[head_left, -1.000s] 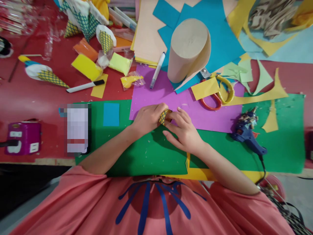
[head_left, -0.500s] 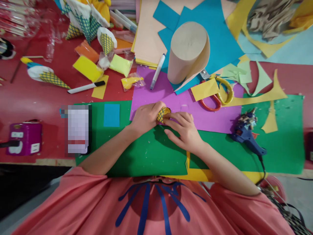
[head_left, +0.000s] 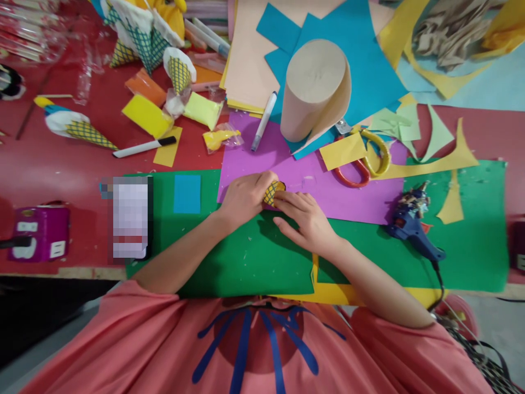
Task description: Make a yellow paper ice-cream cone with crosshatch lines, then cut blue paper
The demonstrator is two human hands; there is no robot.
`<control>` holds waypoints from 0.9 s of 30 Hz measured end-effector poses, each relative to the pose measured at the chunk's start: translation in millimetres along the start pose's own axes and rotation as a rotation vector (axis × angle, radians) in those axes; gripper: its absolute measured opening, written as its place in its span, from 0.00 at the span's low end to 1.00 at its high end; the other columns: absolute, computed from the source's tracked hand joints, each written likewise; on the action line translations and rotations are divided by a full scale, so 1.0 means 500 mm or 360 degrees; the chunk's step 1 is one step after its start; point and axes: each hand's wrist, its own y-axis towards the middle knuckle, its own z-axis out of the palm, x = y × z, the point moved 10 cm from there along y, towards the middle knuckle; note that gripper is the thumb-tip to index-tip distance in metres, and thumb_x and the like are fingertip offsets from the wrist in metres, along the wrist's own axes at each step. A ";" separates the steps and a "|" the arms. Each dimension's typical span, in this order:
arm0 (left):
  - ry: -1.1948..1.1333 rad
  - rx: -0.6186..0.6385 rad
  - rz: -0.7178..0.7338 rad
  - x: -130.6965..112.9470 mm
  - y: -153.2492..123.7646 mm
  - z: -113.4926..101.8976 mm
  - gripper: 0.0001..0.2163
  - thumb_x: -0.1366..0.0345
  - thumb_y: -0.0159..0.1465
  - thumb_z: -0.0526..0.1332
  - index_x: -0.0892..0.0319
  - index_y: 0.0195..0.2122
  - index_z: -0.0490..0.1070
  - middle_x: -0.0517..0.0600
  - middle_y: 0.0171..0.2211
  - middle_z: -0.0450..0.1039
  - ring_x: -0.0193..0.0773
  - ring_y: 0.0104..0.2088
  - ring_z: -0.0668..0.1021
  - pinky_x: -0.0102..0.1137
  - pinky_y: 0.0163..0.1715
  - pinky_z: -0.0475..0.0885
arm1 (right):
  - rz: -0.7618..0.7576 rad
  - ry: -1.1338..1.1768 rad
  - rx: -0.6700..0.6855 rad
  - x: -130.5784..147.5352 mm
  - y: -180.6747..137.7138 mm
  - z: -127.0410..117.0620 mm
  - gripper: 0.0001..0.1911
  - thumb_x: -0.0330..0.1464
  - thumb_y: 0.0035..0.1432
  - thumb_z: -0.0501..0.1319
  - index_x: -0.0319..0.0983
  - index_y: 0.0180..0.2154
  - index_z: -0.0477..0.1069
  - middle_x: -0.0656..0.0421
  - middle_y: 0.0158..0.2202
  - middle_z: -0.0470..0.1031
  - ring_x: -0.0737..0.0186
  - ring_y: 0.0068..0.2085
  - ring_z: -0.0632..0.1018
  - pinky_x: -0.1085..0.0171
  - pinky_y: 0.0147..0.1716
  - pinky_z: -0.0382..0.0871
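Over the purple sheet's lower edge, my left hand [head_left: 246,198] is closed around a small yellow paper cone [head_left: 269,192] with a dark crosshatch pattern. The cone's dark-edged mouth faces right, and its point is hidden in my left fingers. My right hand [head_left: 305,219] reaches in from the right with fingers stretched out. Its fingertips touch the cone near the mouth, while the thumb stands away from it. Beneath both hands lie a green sheet [head_left: 229,262] and a purple sheet [head_left: 353,202].
Right of my hands lie a blue glue gun [head_left: 412,227] with a cord and red-and-yellow-handled scissors [head_left: 381,156]. A beige foam roll [head_left: 307,93] stands ahead. A marker [head_left: 264,121], clay packets [head_left: 147,115], a finished cone [head_left: 88,131] and a blurred-out rectangular object [head_left: 130,219] are leftward.
My right hand has shifted very slightly to the left at the cone's mouth. My left hand keeps its hold on the cone, and the objects around stay in place.
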 end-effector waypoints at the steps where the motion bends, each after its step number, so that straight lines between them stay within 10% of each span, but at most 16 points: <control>1: -0.0004 0.0001 0.0004 -0.002 0.000 0.000 0.06 0.67 0.61 0.54 0.59 0.38 0.66 0.49 0.29 0.74 0.38 0.29 0.77 0.30 0.28 0.65 | 0.0002 0.0006 0.0002 0.001 0.000 0.000 0.18 0.35 0.63 0.53 0.34 0.51 0.67 0.48 0.51 0.72 0.57 0.44 0.75 0.57 0.41 0.68; 13: -0.0547 -0.0087 -0.0081 -0.002 0.001 -0.006 0.17 0.68 0.54 0.62 0.57 0.45 0.64 0.48 0.40 0.74 0.36 0.38 0.77 0.29 0.36 0.71 | -0.0045 -0.0222 -0.0204 0.015 -0.003 -0.029 0.17 0.32 0.61 0.53 0.31 0.50 0.69 0.44 0.51 0.72 0.56 0.44 0.77 0.58 0.42 0.73; 27: -0.0365 0.0066 -0.0094 0.018 -0.006 0.015 0.06 0.62 0.57 0.57 0.57 0.33 0.64 0.43 0.24 0.72 0.32 0.25 0.74 0.26 0.23 0.62 | -0.0072 -0.0036 -0.0091 0.022 -0.004 -0.020 0.18 0.32 0.62 0.52 0.33 0.52 0.69 0.47 0.53 0.72 0.57 0.45 0.78 0.58 0.44 0.74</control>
